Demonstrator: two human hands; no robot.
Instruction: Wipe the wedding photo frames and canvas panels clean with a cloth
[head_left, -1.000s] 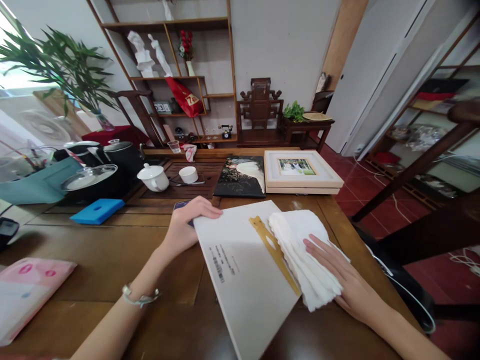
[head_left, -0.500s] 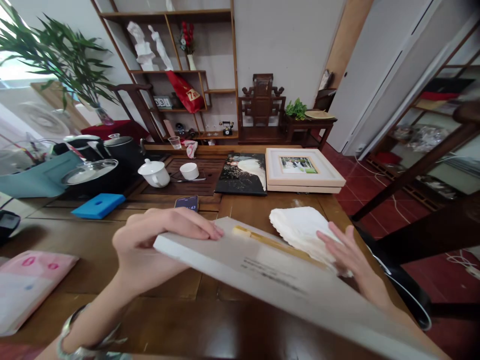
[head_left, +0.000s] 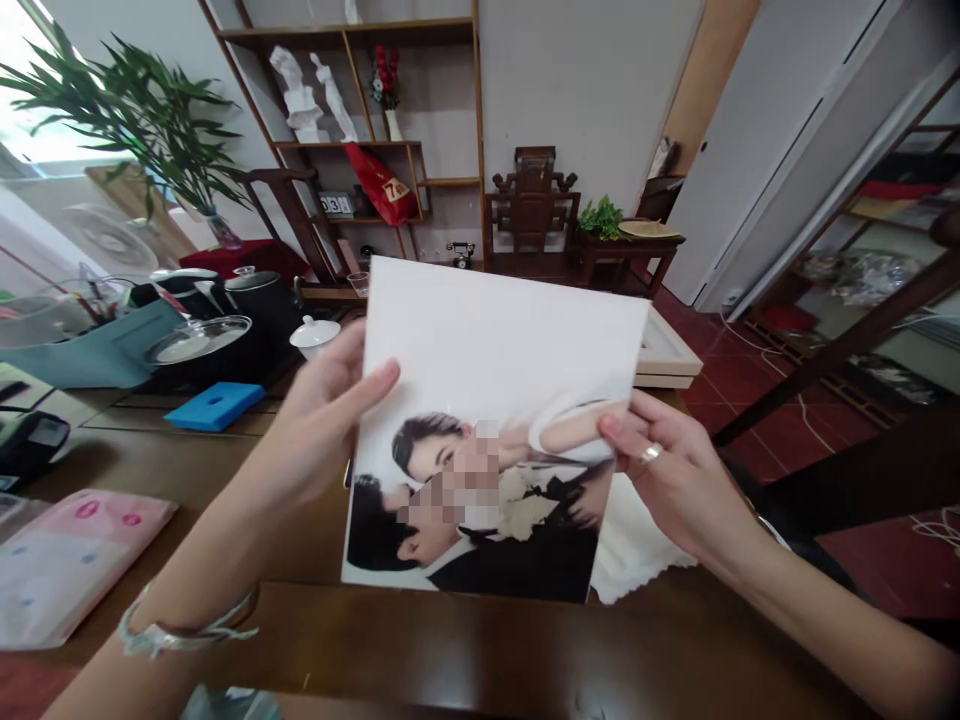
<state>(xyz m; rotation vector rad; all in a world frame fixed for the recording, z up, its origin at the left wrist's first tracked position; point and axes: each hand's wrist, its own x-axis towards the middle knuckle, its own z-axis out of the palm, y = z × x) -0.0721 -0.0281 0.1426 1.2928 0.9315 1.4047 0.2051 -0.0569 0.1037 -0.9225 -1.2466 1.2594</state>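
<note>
Upright above the table, a photo panel (head_left: 495, 345) faces me, showing a picture of two people on a pale ground. My left hand (head_left: 330, 405) grips its left edge, thumb on the front and the other fingers behind. On the opposite edge my right hand (head_left: 667, 455) is closed the same way, with a ring on one finger. A white cloth (head_left: 637, 545) lies on the table, partly hidden behind the panel and my right hand. Behind the panel a pale framed picture (head_left: 667, 350) shows only its right part.
On the wooden table (head_left: 300, 640) at left are a pink-and-white packet (head_left: 90, 560), a blue block (head_left: 215, 406), a lidded pan (head_left: 199, 345) and a white lidded cup (head_left: 313, 335). A dark wooden chair (head_left: 847, 500) stands close on the right.
The panel has turned from its plain back, held tilted and low, to its picture side, raised upright. My right hand has come from the cloth to the panel's right edge.
</note>
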